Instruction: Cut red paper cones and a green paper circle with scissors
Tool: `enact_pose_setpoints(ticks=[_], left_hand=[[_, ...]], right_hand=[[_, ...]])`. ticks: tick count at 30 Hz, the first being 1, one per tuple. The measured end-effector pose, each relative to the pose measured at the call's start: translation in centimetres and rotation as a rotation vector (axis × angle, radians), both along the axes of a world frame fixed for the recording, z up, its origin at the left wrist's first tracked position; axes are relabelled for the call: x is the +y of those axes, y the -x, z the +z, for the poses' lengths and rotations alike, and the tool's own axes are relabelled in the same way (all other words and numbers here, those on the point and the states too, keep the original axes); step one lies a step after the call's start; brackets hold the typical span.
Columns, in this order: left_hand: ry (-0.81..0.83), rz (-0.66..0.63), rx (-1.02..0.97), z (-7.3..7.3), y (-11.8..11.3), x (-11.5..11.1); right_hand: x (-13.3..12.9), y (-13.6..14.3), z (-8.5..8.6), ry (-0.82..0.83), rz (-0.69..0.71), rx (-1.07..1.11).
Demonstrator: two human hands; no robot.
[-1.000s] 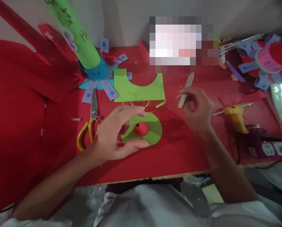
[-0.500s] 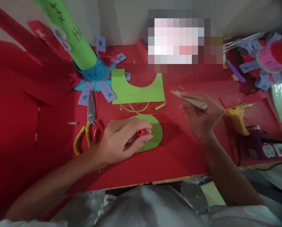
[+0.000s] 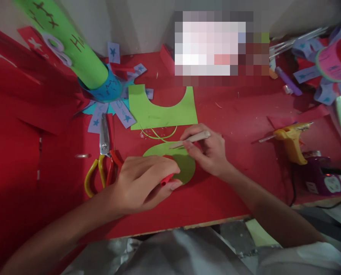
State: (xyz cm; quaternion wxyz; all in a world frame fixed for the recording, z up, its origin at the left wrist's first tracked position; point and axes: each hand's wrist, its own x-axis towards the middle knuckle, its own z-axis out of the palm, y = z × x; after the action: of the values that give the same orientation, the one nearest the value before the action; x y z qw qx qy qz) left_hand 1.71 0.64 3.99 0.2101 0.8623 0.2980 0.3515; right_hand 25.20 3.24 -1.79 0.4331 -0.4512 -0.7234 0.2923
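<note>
My left hand (image 3: 147,181) is closed around a small red cap (image 3: 166,179), its hollow end showing between thumb and fingers. Beneath that hand lies a rounded green paper piece (image 3: 187,170), partly covered. Pinched in my right hand (image 3: 209,151) is a pale, beige marker (image 3: 199,136); its tip points left, over the upper part of the green piece. I cannot tell whether the tip touches the paper. Just beyond it is a green paper offcut (image 3: 163,114) with a curved cut-out, with thin green strips in between.
Scissors (image 3: 104,145) with yellow and red handles lie left of my left hand. A green paper tube (image 3: 84,57) stands in a blue ring behind them. At right are a yellow glue gun (image 3: 292,141) and a purple device (image 3: 319,177) on the red tabletop (image 3: 216,202).
My right hand has moved left and slightly down with the marker, from the open tabletop to the green piece. My left hand has shifted slightly down, tilting the red cap.
</note>
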Motion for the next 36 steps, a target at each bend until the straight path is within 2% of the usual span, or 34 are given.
enact_pose_setpoints(ticks=[5, 18, 29, 36], left_hand=[[0.016, -0.012, 0.009, 0.1, 0.3, 0.2], [-0.045, 0.011, 0.002, 0.4, 0.1, 0.1], [0.01, 0.06, 0.077, 0.1, 0.5, -0.2], [0.072, 0.068, 0.046, -0.1, 0.6, -0.1]], right_hand=[[0.0, -0.4, -1.2, 0.053, 0.067, -0.051], [0.2, -0.2, -1.6, 0.02, 0.072, 0.051], [0.3, -0.3, -1.6, 0.001, 0.124, 0.028], [0.3, -0.3, -1.7, 0.011, 0.127, 0.021]])
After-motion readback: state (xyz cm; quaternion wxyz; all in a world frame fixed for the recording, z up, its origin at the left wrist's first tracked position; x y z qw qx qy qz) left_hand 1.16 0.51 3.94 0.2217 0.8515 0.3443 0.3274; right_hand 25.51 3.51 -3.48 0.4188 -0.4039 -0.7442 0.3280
